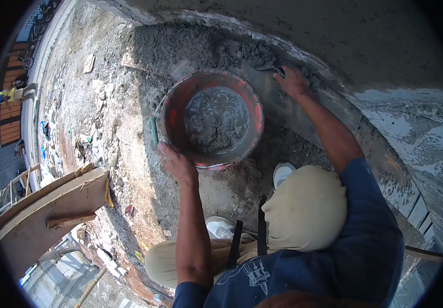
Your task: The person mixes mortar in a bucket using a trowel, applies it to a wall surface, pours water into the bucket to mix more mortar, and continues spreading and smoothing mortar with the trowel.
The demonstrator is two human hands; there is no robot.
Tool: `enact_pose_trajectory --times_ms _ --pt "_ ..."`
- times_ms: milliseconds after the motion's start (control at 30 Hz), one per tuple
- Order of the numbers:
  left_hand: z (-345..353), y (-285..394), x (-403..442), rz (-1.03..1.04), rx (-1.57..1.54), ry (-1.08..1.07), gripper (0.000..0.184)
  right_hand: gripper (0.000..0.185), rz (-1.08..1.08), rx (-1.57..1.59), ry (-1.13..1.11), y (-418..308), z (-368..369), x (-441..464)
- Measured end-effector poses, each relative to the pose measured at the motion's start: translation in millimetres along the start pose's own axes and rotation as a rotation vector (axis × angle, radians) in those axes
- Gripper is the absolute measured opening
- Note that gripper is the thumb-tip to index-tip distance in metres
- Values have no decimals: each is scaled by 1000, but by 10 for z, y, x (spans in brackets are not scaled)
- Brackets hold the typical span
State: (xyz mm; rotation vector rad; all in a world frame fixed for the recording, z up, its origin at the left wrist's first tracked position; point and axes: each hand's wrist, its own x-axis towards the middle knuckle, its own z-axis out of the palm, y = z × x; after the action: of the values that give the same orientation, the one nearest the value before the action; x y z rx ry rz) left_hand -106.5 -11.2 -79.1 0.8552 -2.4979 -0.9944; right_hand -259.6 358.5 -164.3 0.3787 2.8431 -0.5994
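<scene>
A red bucket (259, 110), its rim smeared with cement, stands on the ground in front of me. Wet grey mortar (217, 120) fills its lower part. My left hand (176, 164) grips the near left of the rim, close to the green grip (154, 132) of the wire handle. Beyond the bucket on the right, my right hand (291, 82) is closed on the dark handle of a trowel (266, 66). Only a bit of the trowel's blade shows, beside a heap of mortar (249, 53) at the foot of the wall.
A rendered wall (385, 46) curves along the top and right. Rubble and litter (98, 97) cover the ground to the left. A wooden board structure (57, 205) juts in at lower left. Far left, another person (13, 95) is on the road. My shoes (283, 173) are near the bucket.
</scene>
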Motion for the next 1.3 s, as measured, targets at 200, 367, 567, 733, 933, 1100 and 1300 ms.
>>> enact_pose_trajectory --times_ms 200,367,567,733,933,1100,1300 --pt "-3 301 -60 -110 -106 -5 74 48 -89 10 79 -269 -815 -650" --pt "34 699 -146 -70 -236 28 74 39 -448 104 94 -452 -1159 -1415" --pt "44 779 -162 -71 -241 58 72 42 37 195 -22 548 -783 -1468" --pt "35 446 -99 -58 -144 -10 75 41 -262 72 -380 977 -453 -1693" --pt "81 263 -113 1 230 6 59 46 -76 168 -150 964 -204 -782" --pt "-1 625 -141 -106 -98 -61 75 54 27 20 -21 658 -160 -255" --pt "80 646 -208 7 -84 36 77 46 81 18 56 251 -639 -737"
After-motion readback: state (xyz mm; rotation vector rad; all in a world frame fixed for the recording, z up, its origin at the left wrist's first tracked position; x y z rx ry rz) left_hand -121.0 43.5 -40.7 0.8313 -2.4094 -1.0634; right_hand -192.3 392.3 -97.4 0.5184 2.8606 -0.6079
